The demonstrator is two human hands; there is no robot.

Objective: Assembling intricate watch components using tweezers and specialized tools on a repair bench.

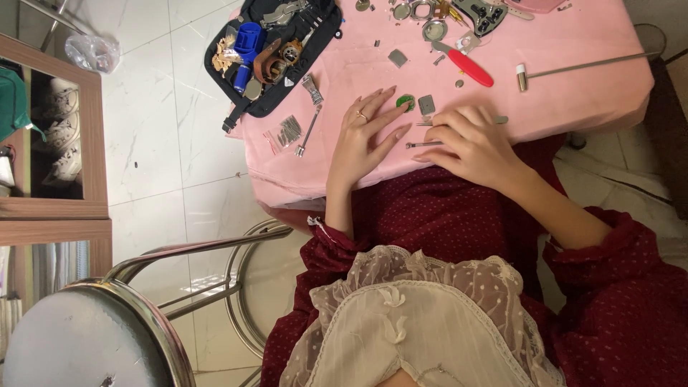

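Observation:
My left hand (364, 136) lies flat on the pink cloth (573, 107) with its fingers spread and a ring on one finger. Its fingertips are right beside a small green round piece (405, 102) and a small grey square piece (426, 105). My right hand (469, 143) is curled just to the right, its fingers closed on a thin metal tool (423, 145) whose tip points left toward my left thumb. Another slim metal piece (500, 120) sticks out behind my right knuckles.
A black open tool case (315, 43) full of tools lies at the table's far left. Further back lie a red-handled knife (471, 69), a small hammer (573, 68), a watch band piece (312, 89) and several small metal parts. A metal stool (86, 337) stands on the tiled floor at left.

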